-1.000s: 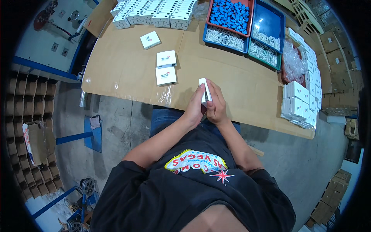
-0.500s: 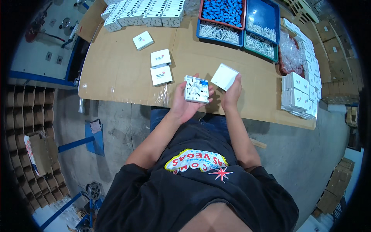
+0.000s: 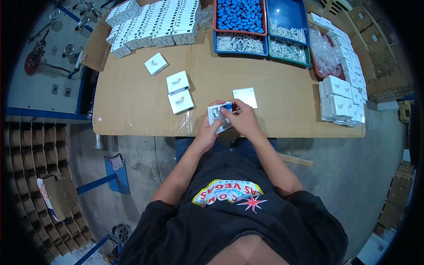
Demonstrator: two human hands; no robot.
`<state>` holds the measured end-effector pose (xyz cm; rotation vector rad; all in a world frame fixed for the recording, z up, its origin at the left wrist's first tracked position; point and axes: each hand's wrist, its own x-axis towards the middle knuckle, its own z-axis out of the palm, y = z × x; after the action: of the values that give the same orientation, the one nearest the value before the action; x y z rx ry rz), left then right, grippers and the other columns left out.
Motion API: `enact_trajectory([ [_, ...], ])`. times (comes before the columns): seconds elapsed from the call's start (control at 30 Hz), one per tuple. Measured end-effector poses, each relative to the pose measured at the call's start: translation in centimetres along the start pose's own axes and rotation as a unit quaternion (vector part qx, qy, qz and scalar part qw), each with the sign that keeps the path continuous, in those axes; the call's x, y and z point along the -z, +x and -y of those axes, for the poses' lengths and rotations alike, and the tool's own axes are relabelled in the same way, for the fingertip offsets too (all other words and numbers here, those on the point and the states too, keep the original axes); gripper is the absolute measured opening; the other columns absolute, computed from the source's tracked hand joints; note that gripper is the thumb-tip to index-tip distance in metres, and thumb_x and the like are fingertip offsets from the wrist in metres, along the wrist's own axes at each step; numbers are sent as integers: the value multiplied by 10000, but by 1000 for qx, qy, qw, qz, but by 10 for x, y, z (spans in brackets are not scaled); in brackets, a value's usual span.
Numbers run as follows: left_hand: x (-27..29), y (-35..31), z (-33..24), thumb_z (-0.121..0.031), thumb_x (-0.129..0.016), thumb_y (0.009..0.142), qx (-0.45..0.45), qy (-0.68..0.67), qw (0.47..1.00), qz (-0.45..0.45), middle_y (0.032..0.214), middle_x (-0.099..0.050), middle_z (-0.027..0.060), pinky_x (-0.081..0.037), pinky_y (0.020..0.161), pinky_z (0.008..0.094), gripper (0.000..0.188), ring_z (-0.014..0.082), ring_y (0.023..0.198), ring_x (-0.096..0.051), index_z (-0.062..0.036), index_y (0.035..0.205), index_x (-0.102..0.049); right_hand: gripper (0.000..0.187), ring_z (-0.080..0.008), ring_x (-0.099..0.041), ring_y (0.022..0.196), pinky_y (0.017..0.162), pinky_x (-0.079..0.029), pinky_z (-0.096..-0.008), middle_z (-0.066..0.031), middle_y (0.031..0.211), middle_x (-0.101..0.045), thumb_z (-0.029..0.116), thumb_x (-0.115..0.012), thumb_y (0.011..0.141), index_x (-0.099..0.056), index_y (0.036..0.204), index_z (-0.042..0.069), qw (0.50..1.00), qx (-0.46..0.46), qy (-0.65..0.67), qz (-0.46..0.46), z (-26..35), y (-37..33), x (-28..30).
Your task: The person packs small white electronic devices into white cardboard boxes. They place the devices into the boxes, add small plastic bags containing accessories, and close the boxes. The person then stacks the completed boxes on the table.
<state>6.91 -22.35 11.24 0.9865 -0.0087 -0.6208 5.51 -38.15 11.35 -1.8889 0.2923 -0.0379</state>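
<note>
My left hand (image 3: 207, 131) holds a small white square part (image 3: 219, 115) with a blue inside, just over the near edge of the brown table (image 3: 132, 101). My right hand (image 3: 242, 119) has its fingers on the top of that same part. A flat white square plate (image 3: 245, 96) lies on the table just beyond my right hand, apart from both hands.
Three small white boxes (image 3: 177, 90) lie to the left. Rows of white boxes (image 3: 152, 24) fill the far left, more stacks (image 3: 342, 99) stand at the right. Far trays hold blue parts (image 3: 240, 14) and white parts (image 3: 240, 43). Cardboard dividers (image 3: 31, 176) stand on the floor.
The white plate that my right hand held up half a second ago now lies on the table. My right hand has come back onto the part held in my left hand.
</note>
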Motion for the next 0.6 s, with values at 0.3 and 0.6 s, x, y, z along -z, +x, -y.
enact_trajectory([
  [0.3,6,4,19,99,-424,864,-124,166,978,-26,1257,-522,79,-444,995,288,552,161,1150,-539,-77,1387,-445,245,-107,-675,804,703,-533,-275,-82,866,-739,130,-699,950,-719,1094,-67,987,-40,153,9,-20,3,-24],
  [0.6,9,13,1,61,-460,939,-204,143,931,-267,1258,-529,88,-461,977,307,466,180,1143,-549,-101,1375,-444,251,-125,-702,893,765,-553,-250,-94,1045,-733,88,-642,995,-665,1201,-54,962,0,258,-91,22,-6,-24],
])
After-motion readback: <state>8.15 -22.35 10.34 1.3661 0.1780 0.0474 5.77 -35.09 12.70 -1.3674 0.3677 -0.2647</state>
